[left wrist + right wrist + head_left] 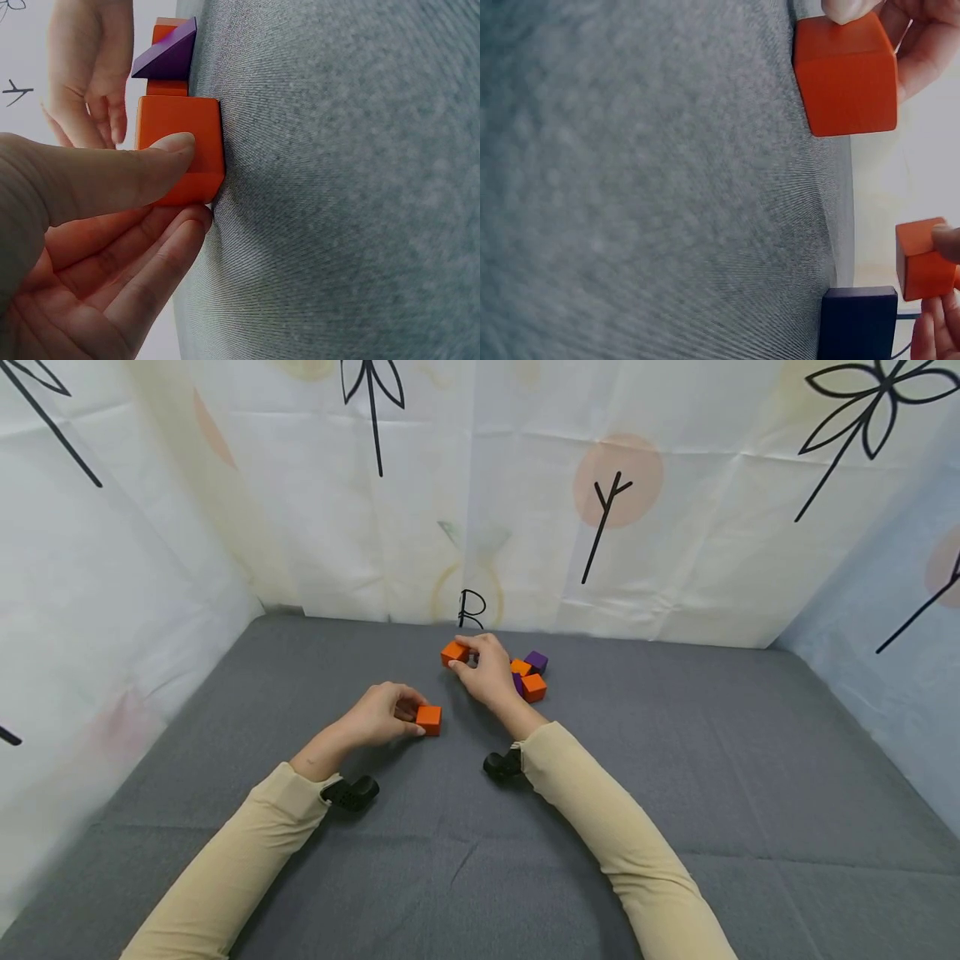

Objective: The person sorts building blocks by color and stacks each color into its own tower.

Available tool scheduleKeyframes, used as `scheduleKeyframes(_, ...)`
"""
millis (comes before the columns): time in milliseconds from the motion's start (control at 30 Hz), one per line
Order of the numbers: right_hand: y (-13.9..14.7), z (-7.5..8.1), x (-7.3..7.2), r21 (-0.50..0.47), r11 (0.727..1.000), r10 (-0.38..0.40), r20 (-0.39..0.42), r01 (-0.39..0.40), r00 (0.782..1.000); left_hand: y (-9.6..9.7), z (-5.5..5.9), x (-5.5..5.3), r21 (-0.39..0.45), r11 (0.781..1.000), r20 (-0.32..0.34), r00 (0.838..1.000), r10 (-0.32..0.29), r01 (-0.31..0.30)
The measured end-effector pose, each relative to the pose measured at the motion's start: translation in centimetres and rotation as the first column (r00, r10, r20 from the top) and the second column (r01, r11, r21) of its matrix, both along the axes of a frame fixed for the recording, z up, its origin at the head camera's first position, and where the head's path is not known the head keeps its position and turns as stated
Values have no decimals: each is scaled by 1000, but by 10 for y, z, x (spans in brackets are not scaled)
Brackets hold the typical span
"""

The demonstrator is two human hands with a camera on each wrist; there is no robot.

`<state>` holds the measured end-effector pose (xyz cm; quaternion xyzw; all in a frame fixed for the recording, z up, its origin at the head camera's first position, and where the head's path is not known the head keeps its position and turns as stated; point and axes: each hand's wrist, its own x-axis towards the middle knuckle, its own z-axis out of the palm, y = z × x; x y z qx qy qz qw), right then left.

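My left hand [382,714] pinches an orange cube [429,719] between thumb and fingers; the cube sits on the grey cloth, and its face fills the middle of the left wrist view [180,127]. Farther back, my right hand [486,672] holds another orange cube [453,653] by thumb and fingertips. In the right wrist view this cube [928,262] appears off the cloth, beside a dark block [859,324]. Just right of that hand lie an orange block [534,687], a second orange piece [521,668] and a purple block [536,661], partly covered by the hand.
Grey cloth [675,793] covers the table. A white patterned curtain [525,552] hangs along the back edge and both sides. A dark camera strapped to each wrist [352,793] hangs low over the cloth.
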<state>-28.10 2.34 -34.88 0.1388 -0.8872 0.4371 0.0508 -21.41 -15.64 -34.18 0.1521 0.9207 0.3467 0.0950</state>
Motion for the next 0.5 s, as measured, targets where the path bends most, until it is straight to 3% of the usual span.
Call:
scheduleKeyframes(233,5,0,2,-120,987,108,-4,-108,994,0,-1,0,4,1000,-3,1000,-6,6)
scheduleKeyframes(500,12,1,8,-172,962,211,-21,-211,977,-1,0,-1,5,1000,3,1000,-2,2)
